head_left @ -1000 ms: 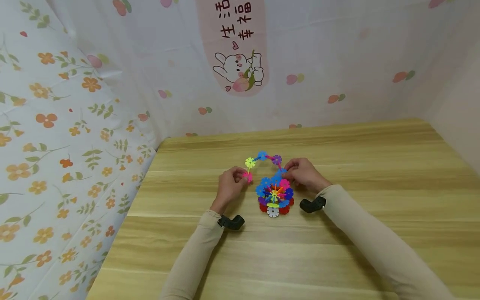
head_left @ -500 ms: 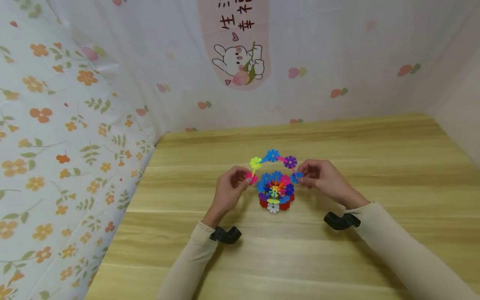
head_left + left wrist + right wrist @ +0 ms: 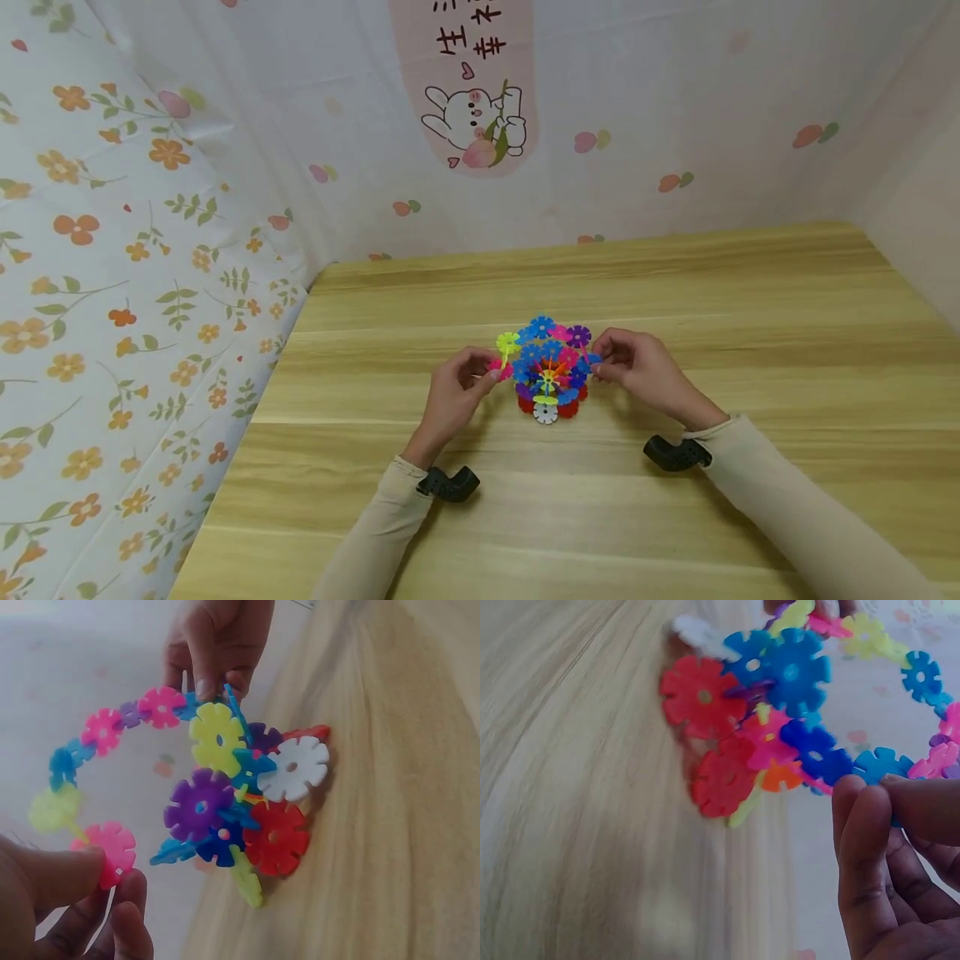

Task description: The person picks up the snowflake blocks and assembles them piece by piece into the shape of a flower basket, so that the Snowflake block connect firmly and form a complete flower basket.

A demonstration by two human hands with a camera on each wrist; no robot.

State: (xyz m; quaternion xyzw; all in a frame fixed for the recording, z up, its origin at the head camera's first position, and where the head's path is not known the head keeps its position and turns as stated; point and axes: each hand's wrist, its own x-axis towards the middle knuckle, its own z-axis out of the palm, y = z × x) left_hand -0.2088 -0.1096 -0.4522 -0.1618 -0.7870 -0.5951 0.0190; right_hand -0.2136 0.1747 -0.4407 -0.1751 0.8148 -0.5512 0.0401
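A chain of slotted plastic snowflake discs point(image 3: 542, 327) arches above and behind a rounded cluster of joined discs point(image 3: 546, 412) on the table. My left hand point(image 3: 456, 398) pinches the pink end disc point(image 3: 114, 856) between thumb and fingers, left of the cluster. On the other side, my right hand point(image 3: 647, 373) pinches the blue end disc point(image 3: 882, 763) beside the cluster's dark blue disc point(image 3: 816, 754). Whether those two discs are joined I cannot tell. The cluster's red discs point(image 3: 703, 696) and white disc point(image 3: 294, 766) sit low, near the tabletop.
A wood-grain table point(image 3: 570, 525) spreads around the cluster. Patterned cloth hangs behind it point(image 3: 637, 100) and at the left point(image 3: 150, 275). Each wrist carries a black curved mount, one at the left point(image 3: 450, 483) and one at the right point(image 3: 677, 454).
My right hand moved outward to the right with the blue end disc, widening the arch. Then the chain came down closer to the cluster. Both hands kept their pinch.
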